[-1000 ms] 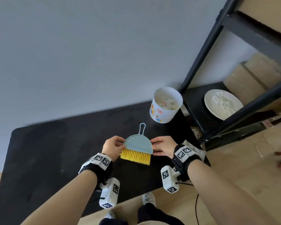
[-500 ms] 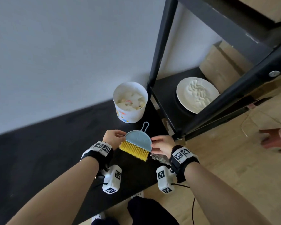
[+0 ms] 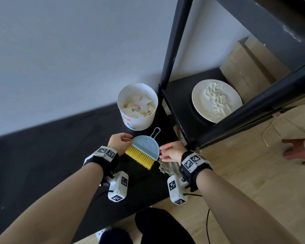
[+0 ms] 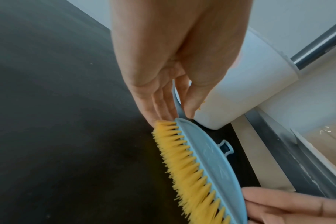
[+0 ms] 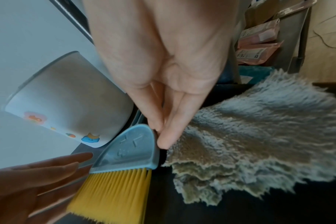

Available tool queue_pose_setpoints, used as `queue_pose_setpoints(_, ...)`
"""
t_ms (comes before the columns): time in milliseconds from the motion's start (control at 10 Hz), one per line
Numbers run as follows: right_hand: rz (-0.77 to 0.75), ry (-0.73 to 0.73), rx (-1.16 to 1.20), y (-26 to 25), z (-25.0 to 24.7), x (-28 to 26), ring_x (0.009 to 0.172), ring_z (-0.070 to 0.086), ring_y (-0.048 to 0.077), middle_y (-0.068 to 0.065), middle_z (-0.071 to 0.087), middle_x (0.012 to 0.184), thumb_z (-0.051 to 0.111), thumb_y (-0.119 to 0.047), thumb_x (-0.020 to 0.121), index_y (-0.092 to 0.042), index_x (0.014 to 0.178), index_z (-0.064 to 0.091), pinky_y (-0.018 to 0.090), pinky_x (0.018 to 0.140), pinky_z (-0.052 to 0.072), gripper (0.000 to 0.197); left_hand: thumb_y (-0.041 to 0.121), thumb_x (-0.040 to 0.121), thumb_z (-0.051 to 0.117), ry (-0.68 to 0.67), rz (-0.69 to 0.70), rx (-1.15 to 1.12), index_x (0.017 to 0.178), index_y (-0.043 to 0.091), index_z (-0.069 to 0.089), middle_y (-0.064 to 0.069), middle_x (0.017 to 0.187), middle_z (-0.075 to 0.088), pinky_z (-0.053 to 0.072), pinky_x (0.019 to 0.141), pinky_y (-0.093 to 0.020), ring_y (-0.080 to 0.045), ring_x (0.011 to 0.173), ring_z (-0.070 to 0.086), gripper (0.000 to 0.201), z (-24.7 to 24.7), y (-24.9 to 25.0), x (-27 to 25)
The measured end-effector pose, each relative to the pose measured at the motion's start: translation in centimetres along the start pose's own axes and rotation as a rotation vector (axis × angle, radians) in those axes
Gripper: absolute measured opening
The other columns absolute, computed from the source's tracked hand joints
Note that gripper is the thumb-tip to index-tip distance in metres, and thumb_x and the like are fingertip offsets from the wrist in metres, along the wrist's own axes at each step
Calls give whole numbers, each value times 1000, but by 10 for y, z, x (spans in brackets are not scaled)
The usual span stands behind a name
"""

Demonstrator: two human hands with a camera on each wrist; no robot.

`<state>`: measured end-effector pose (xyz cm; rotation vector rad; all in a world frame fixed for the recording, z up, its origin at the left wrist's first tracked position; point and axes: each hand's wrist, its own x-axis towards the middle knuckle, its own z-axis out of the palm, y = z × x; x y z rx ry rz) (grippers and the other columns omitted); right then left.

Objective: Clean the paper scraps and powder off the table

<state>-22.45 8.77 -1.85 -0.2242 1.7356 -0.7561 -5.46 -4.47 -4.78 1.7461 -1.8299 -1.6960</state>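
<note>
— Plastic, by the sheen: what do both hands hold from the head view?

— A small brush (image 3: 144, 150) with a smooth pale-blue half-round back, a thin loop handle and stiff yellow bristles. It sits over the matte black table (image 3: 42, 164), just in front of the white bin (image 3: 137, 106). The left hand (image 3: 119, 142) pinches its left corner, the right hand (image 3: 172, 152) its right corner.

— And the bin?

— A round white tub with cartoon stickers, holding torn white paper scraps (image 3: 139, 107). Right of the bin, on a black shelf (image 3: 180, 95), a white plate (image 3: 216, 100) carries rippled white powder. A rack post cuts off the plate's near edge.

— What does the left wrist view add?

— The left hand (image 4: 175, 63) closes thumb and fingers on the brush (image 4: 207, 163) edge; the bristles stand in pointed tufts. The bin (image 4: 246, 84) stands just beyond the brush. The fingertips' exact contact is hidden behind the blue rim. The right hand (image 4: 297, 207) enters at the lower corner, cut off by the frame.

— The right wrist view?

— The right hand (image 5: 163, 75) nips the brush (image 5: 128, 150) corner between straight, pressed fingertips. A shaggy grey-beige cloth (image 5: 249, 136) lies on the table, right of the brush and well right of the bin (image 5: 67, 98). The left hand (image 5: 34, 181) is blurred; its hold is unclear here.
</note>
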Motion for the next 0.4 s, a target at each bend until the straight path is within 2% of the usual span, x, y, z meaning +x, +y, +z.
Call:
queue_pose_setpoints(200,-22,31,-32,0,5,-3,89,63,24,15,61,99,52,17,86,6,108,63,22,58,55,27,8,84,66,-24,18,15,111,11,66,-11,111,67,54,89,-39,-27,101,64,27,-4,2,-4)
queue_pose_setpoints(400,-91,105,-70,0,15,-13,85,64,20,13,64,95,52,9,89,-2,98,66,28,70,57,20,13,85,64,-1,38,140,109,12,65,-9,109,67,53,88,-39,-25,98,64,24,-18,-5,-27)
